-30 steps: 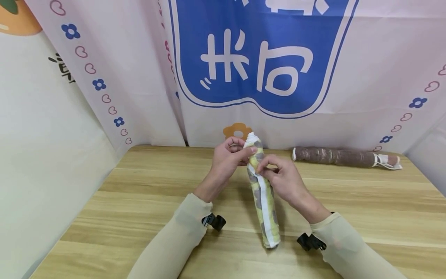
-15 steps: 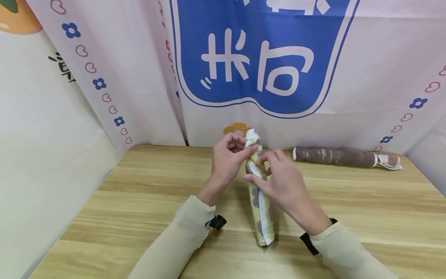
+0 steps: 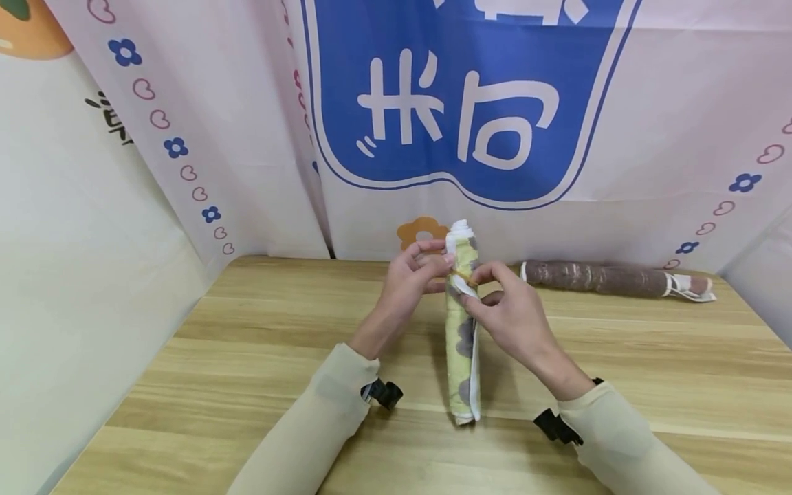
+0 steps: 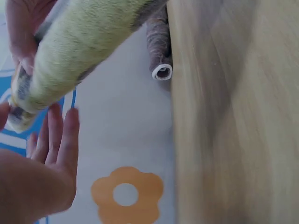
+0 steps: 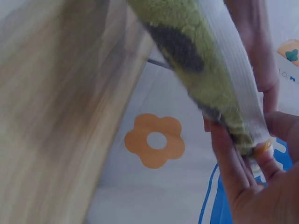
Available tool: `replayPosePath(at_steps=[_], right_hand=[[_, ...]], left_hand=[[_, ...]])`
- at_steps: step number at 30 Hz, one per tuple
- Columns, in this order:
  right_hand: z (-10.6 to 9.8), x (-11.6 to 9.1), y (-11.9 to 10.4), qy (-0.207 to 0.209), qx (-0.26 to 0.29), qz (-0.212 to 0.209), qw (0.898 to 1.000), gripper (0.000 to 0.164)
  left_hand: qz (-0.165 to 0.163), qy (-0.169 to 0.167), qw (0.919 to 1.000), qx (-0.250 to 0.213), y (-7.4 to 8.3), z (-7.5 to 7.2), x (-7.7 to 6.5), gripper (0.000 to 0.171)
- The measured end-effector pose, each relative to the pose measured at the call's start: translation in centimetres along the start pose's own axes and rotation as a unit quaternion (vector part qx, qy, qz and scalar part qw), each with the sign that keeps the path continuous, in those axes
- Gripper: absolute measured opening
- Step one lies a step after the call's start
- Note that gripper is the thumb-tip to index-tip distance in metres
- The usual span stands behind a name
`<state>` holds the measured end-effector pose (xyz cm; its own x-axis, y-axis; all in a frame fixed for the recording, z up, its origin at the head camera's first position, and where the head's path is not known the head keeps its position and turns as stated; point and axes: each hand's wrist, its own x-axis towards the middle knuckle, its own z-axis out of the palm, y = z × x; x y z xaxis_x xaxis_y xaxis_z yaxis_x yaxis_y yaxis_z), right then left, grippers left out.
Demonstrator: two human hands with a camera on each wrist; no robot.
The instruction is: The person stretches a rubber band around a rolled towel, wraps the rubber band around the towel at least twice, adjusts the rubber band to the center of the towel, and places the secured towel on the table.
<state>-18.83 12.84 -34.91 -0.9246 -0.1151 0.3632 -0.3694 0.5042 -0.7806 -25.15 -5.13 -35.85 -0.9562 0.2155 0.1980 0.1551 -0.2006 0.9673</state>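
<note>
A rolled towel point(image 3: 460, 344), yellow with grey patches and a white edge, stands raised lengthwise between the hands in the head view. My left hand point(image 3: 405, 282) holds its upper part, thumb in front and fingers reaching along the far side. With thumb and forefinger, my right hand point(image 3: 510, 306) pinches the roll a little lower, at its white edge. A thin orange-yellow rubber band point(image 5: 264, 147) circles the roll near that end, right by the right fingers. In the left wrist view the roll point(image 4: 88, 46) slants above the left fingers point(image 4: 70, 135).
A brown rolled towel point(image 3: 594, 278) with a white edge lies along the back right of the wooden table point(image 3: 247, 385). Behind the table hangs a printed cloth point(image 3: 272, 206) with a blue sign and an orange flower.
The yellow towel has turned, its white edge moving to the right side, and its top has shifted slightly right and up. My right thumb and forefinger spread, then closed in on the roll.
</note>
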Motion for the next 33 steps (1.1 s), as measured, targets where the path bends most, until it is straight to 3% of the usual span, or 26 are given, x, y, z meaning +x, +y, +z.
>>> replayPosePath(at_steps=[3,7,14,20,22,25,29,33], right_hand=[[-0.1,0.1,0.0,-0.036,0.071,0.034,0.996,0.022],[0.0,0.2,-0.1,-0.064,0.104,0.057,0.991,0.023],[-0.3,0.2,-0.3,-0.090,0.149,0.036,0.984,0.021],[0.1,0.1,-0.2,-0.066,0.118,0.049,0.990,0.033],[0.4,0.0,-0.2,-0.040,0.087,0.030,0.995,0.034],[1.0,-0.2,-0.1,0.003,0.026,-0.043,0.999,0.031],[1.5,-0.4,-0.1,0.052,-0.040,-0.135,0.989,0.027],[1.7,-0.6,-0.1,0.074,-0.080,-0.166,0.980,0.023]], left_hand=[[-0.038,-0.022,0.9990,0.005,-0.2,-0.5,0.1,0.044],[-0.044,-0.030,0.9985,0.009,-0.2,-0.9,0.2,0.038],[-0.025,-0.017,0.9995,0.010,0.3,-0.9,0.1,0.029],[0.017,-0.031,0.9987,0.036,0.8,-0.2,-0.4,0.027],[0.031,-0.022,0.9982,0.047,1.0,0.2,-0.7,0.026],[0.051,0.007,0.9962,0.070,1.2,0.7,-1.0,0.025],[0.067,0.038,0.9925,0.094,1.6,1.3,-1.2,0.026],[0.064,0.054,0.9913,0.101,1.9,1.5,-1.3,0.027]])
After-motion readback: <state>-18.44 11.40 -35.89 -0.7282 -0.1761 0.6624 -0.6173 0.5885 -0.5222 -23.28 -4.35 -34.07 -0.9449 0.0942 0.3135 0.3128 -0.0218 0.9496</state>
